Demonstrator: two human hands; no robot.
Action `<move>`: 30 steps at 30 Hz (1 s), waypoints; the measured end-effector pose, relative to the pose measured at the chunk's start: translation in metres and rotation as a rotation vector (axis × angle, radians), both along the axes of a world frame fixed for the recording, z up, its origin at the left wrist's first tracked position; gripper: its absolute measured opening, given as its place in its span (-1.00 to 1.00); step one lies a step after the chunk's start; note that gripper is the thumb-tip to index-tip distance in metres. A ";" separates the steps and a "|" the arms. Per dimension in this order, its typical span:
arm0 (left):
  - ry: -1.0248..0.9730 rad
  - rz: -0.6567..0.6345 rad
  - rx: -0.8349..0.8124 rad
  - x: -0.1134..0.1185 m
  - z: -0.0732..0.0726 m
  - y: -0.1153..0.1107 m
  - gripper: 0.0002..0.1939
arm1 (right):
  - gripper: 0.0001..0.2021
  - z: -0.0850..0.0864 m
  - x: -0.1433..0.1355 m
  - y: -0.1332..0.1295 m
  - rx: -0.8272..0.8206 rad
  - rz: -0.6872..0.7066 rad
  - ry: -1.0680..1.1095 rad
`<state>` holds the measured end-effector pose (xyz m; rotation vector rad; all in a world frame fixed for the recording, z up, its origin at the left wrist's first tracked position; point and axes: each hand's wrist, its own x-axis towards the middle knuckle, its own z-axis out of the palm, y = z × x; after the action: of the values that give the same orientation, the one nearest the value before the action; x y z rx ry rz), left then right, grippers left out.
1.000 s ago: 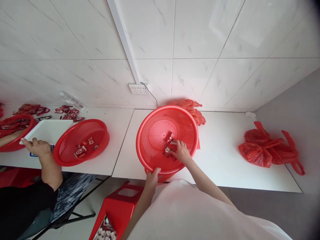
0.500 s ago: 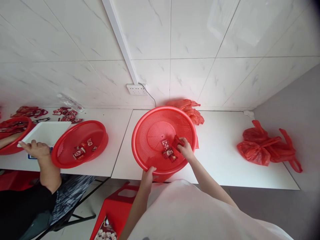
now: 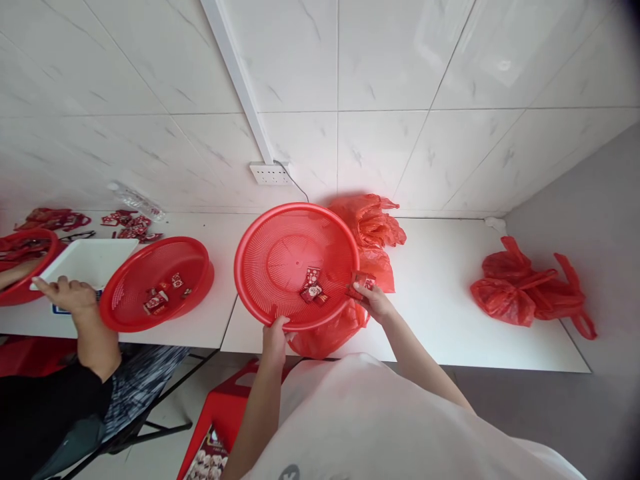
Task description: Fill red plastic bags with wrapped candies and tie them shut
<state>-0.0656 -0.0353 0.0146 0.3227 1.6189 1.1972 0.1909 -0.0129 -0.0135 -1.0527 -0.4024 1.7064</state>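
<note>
My left hand (image 3: 275, 340) grips the near rim of a round red plastic basket (image 3: 270, 237) with fine perforations. Several small red printed packets (image 3: 312, 291) lie in the basket's lower right part. Beyond its right rim, my right hand (image 3: 375, 300) pinches another red packet (image 3: 361, 283). Beneath and to the right of the basket, a red plastic bag (image 3: 377, 267) rests on the white table (image 3: 435, 313); part of it is covered by the basket.
Crumpled red bags (image 3: 370, 217) lie against the wall, and tied red bags (image 3: 525, 287) sit at the table's right end. At left, a co-worker's hand (image 3: 70, 293) is over a white tray (image 3: 93, 257), beside another red basket (image 3: 200, 250). A red stool (image 3: 220, 407) stands below.
My left hand has shifted the basket leftward, uncovering more of the red bag beneath. My right hand has lifted a packet out past the basket's right rim.
</note>
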 end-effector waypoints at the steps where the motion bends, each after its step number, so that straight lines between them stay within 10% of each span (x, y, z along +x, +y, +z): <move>1: -0.003 0.021 0.006 -0.003 0.003 0.004 -0.82 | -0.60 -0.004 0.000 -0.002 0.011 -0.005 -0.010; 11: -0.028 0.180 0.018 -0.027 0.020 0.018 -0.86 | -0.46 -0.039 -0.026 -0.025 -0.032 0.315 -0.111; 16: -0.026 0.161 0.031 -0.024 0.022 0.015 -0.83 | -0.56 -0.053 -0.041 -0.022 -0.040 0.224 -0.738; 22: 0.030 0.082 -0.008 -0.012 0.017 0.007 -0.78 | -0.76 -0.015 -0.036 -0.012 0.381 -0.083 -1.033; 26: 0.023 -0.038 -0.008 0.007 0.014 0.000 -0.77 | -0.69 0.005 -0.046 -0.005 0.610 0.090 -1.205; 30: -0.042 -0.132 -0.001 0.035 0.016 -0.004 -0.72 | -0.31 -0.001 -0.065 0.000 0.448 0.375 -1.448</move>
<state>-0.0303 -0.0394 0.0307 0.3952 1.5383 1.0961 0.1258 -0.0128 -0.0140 -1.7706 -1.8650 0.7525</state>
